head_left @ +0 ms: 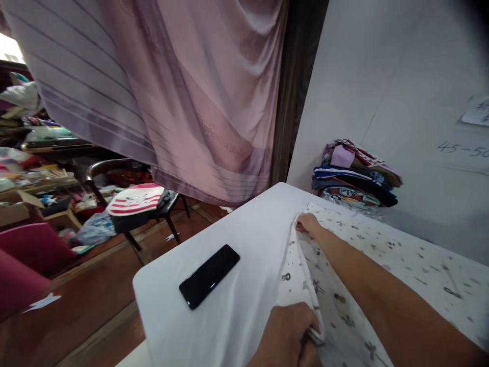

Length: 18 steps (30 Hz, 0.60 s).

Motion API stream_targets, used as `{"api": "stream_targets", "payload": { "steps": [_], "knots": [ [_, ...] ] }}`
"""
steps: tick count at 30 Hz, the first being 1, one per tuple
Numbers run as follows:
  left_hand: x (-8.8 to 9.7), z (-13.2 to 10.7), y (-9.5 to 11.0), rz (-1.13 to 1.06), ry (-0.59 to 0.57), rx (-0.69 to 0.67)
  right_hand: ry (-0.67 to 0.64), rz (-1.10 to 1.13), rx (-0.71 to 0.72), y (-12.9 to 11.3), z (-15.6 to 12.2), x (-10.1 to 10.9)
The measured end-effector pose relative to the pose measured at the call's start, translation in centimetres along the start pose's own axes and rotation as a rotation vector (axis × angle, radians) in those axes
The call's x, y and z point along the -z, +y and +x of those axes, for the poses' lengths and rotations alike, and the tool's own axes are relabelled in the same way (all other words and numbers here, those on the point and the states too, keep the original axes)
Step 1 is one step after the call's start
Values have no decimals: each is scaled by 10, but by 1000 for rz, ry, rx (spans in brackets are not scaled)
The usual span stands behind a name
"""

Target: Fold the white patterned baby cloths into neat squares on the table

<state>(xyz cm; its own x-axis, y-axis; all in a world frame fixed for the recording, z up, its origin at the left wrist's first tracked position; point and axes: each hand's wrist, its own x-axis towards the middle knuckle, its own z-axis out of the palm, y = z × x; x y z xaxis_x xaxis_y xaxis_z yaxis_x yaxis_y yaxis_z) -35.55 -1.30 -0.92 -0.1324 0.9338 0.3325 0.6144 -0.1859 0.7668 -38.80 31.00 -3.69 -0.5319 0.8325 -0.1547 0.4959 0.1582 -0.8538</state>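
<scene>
A white cloth [382, 250] with small grey-green and brown plant prints is spread over the right part of the white table [244, 300]. Its left side is lifted into a fold. My left hand [290, 326], close at the bottom of the view, is closed around the near end of that folded edge. Farther off, my right hand [307, 224] grips the far corner, its fingers curled round the fabric, and the right forearm stretches across the cloth. A black phone [210, 275] lies flat on the table, left of both hands.
A stack of folded clothes [353, 176] stands at the table's back, against the white wall [382, 76]. A pink curtain [214, 102] hangs behind the table. To the left is a chair [143, 216] with a striped cushion; boxes and bags crowd beyond it.
</scene>
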Motion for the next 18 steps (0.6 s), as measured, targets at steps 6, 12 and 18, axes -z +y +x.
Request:
{"api": "stream_targets", "payload": {
  "steps": [6,12,18],
  "knots": [
    [-9,1,-6,-78,257,-106,39,-44,53,8,-8,14],
    [-12,5,-15,-48,332,-215,238,-381,140,14,3,32],
    [5,-9,0,105,189,102,118,-672,132,21,13,14]
  ]
}}
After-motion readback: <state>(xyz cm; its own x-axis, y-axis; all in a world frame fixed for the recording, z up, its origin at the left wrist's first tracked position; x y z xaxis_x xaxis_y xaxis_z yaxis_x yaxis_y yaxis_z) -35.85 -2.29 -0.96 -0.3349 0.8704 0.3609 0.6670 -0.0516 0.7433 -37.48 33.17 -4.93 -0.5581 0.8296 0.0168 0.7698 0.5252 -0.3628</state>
